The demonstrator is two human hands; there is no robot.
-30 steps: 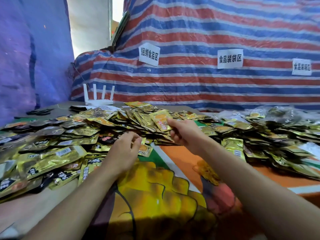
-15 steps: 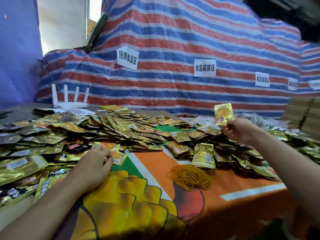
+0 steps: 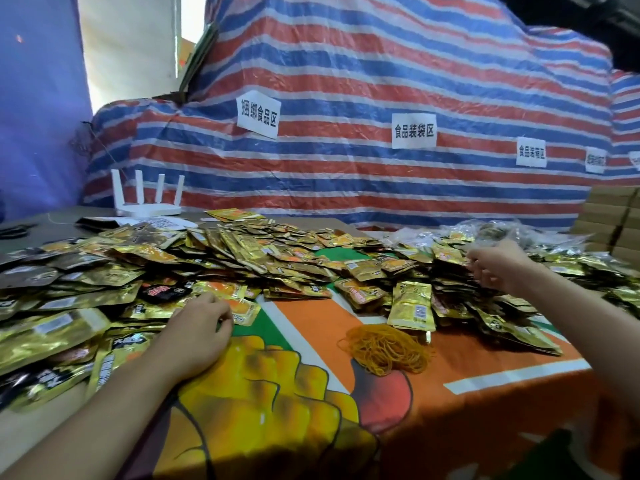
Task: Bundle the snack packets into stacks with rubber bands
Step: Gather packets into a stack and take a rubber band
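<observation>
My left hand (image 3: 199,336) rests curled on near gold foil snack packets (image 3: 242,258), steadying them; right hand (image 3: 498,268) reaches far-right, grip unclear.

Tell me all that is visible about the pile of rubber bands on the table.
The rubber bands are thin, yellow-orange loops, tangled in one loose, low heap. It lies on the orange part of the printed table cover, near the front edge, between both arms. A gold snack packet lies just behind it, possibly touching. No hand touches the heap.
</observation>
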